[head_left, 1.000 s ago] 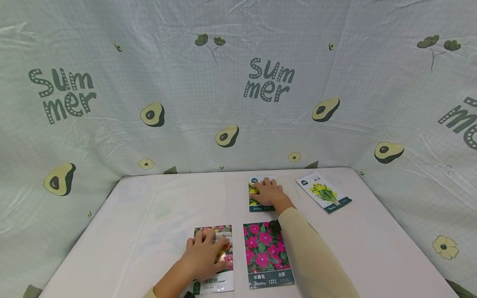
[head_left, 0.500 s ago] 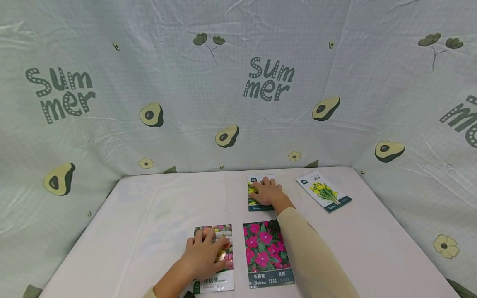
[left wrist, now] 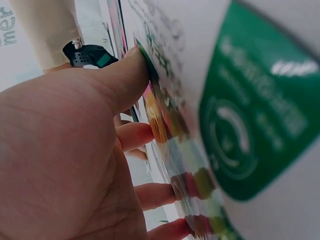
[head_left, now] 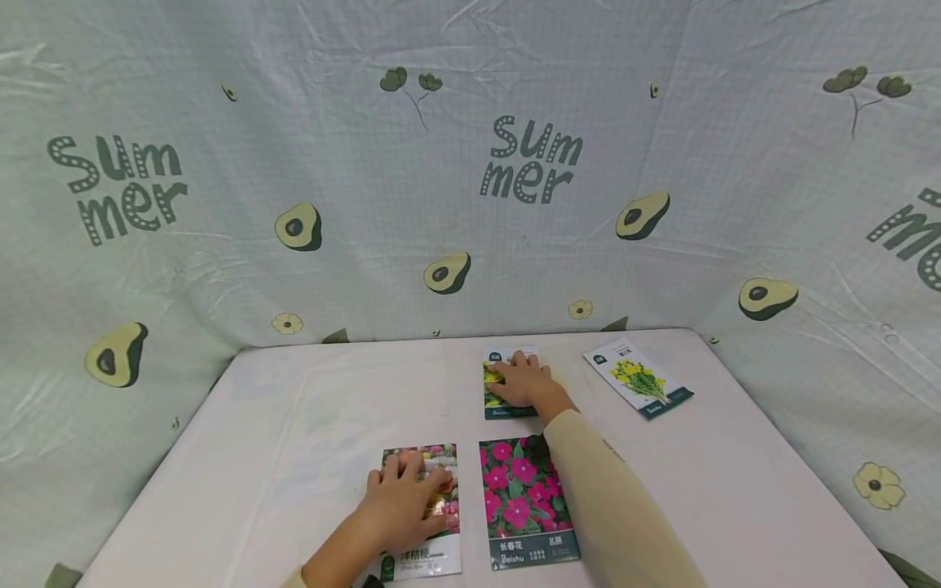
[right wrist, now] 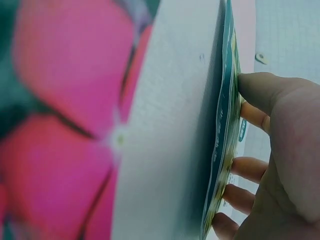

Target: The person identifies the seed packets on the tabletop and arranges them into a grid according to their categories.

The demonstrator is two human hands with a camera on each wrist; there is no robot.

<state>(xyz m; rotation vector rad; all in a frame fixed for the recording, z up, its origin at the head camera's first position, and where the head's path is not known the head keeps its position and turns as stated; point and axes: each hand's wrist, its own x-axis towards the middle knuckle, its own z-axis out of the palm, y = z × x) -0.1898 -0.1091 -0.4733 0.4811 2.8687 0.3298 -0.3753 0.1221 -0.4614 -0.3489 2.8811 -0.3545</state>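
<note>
On the table [head_left: 331,425], the pink-flowered packet [head_left: 516,494] reads "长春花" and "Beishu". At its 12 o'clock, the right hand [head_left: 524,384] rests spread fingers on a yellow-flowered "Beishu" packet [head_left: 507,413]; at 9 o'clock, the left hand's [head_left: 400,508] spread fingers touch a glossy, multicoloured packet [head_left: 439,562] (洋桔梗, by its print). The left wrist view alone resolves holes in the black strap [left wrist: 89,55] by the right sleeve [left wrist: 50,32].

The head view looks forward and down over the pinkish-white surface [head_left: 294,457]. Close-up wrist views share its glossy flower-printed packets [head_left: 518,498].
</note>
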